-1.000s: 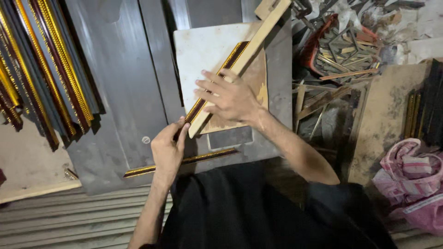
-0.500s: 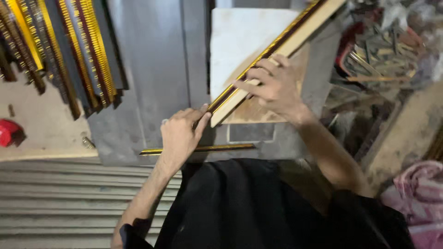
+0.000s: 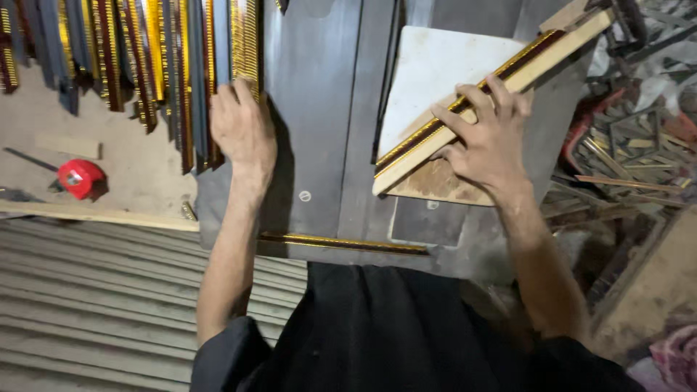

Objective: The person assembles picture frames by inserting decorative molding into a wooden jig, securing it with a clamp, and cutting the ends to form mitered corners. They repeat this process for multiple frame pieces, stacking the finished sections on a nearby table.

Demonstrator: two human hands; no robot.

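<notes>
Slanting from lower left to upper right, the gold-edged moulding strip (image 3: 494, 91) lies under the right hand (image 3: 486, 141).

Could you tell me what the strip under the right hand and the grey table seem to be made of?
The strip looks like wood moulding: pale bare grain on one side, gold and dark finish along the other. The grey table appears to be metal, smooth and dull, with a screw head showing.
</notes>
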